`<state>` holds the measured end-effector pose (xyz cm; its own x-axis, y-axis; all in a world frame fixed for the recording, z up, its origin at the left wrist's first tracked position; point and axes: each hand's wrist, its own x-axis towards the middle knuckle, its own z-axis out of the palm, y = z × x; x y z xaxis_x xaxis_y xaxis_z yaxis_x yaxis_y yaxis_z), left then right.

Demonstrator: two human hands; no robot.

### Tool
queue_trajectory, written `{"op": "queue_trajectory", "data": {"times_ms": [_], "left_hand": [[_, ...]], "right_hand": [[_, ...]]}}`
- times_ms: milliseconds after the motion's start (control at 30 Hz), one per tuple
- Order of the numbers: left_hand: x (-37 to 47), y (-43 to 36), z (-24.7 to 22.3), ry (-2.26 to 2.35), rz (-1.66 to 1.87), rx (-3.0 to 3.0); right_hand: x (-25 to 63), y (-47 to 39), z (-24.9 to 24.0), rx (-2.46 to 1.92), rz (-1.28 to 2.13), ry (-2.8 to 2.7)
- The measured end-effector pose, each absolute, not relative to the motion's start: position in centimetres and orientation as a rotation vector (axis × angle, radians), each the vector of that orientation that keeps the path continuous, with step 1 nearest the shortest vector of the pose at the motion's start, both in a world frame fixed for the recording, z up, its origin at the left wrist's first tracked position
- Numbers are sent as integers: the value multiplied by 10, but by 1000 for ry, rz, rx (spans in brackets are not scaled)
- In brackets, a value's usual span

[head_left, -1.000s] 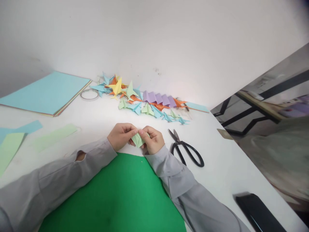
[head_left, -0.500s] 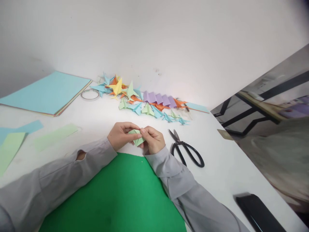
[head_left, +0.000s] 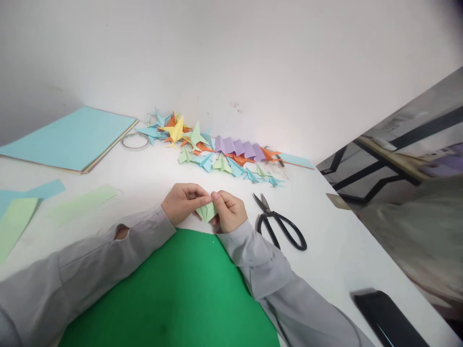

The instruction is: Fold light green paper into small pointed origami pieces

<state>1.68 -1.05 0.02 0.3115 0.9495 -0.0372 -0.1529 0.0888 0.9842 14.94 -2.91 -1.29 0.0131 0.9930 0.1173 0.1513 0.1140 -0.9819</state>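
Both of my hands meet over the white table just beyond a large green sheet (head_left: 173,294). Between their fingertips sits a small, partly folded light green paper piece (head_left: 207,211). My left hand (head_left: 183,202) pinches its left side with thumb and forefinger. My right hand (head_left: 228,211) pinches its right side, the forefinger pressing on the top edge. Grey sleeves cover both forearms.
Black scissors (head_left: 280,223) lie just right of my right hand. Several folded paper figures (head_left: 210,147) are piled against the wall, next to a tape ring (head_left: 134,141). A stack of coloured sheets (head_left: 68,140) and loose strips (head_left: 21,212) lie left. A black phone (head_left: 387,320) rests near right.
The fingers of both hands have shifted slightly on the light green piece, turning and pressing it. The arms and everything else stay where they were.
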Motion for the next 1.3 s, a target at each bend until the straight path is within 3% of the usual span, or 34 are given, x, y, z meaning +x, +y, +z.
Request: {"op": "queue_trajectory", "data": {"times_ms": [267, 1300], "left_hand": [[12, -7, 0, 736, 911, 1087], [14, -7, -1, 878, 970, 1098]], "right_hand": [[147, -32, -13, -1147, 1105, -1381], [148, -23, -16, -1020, 1205, -1051]]}}
